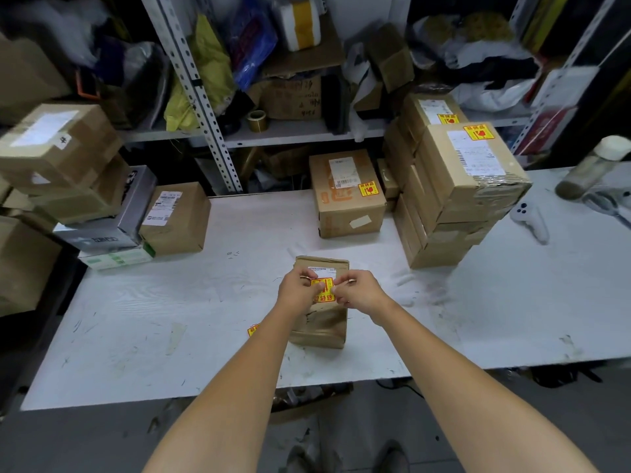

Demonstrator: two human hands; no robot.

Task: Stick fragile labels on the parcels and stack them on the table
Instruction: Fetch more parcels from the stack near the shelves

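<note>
A small brown parcel [322, 322] lies on the white table [205, 302] in front of me. Above its top, my left hand [296, 291] and my right hand [358, 291] both pinch a yellow-and-red fragile label sheet [324, 291]. A further fragile label [253, 330] lies on the table left of the parcel, partly hidden by my left forearm. At the right, a stack of labelled parcels [457, 186] stands, with one labelled box [348, 192] beside it.
Unlabelled boxes [177, 216] and a pile of cartons [65, 165] stand at the left. A white controller [531, 218] and a bottle [594, 169] lie at the right. Metal shelving [205, 107] filled with bags and boxes rises behind the table.
</note>
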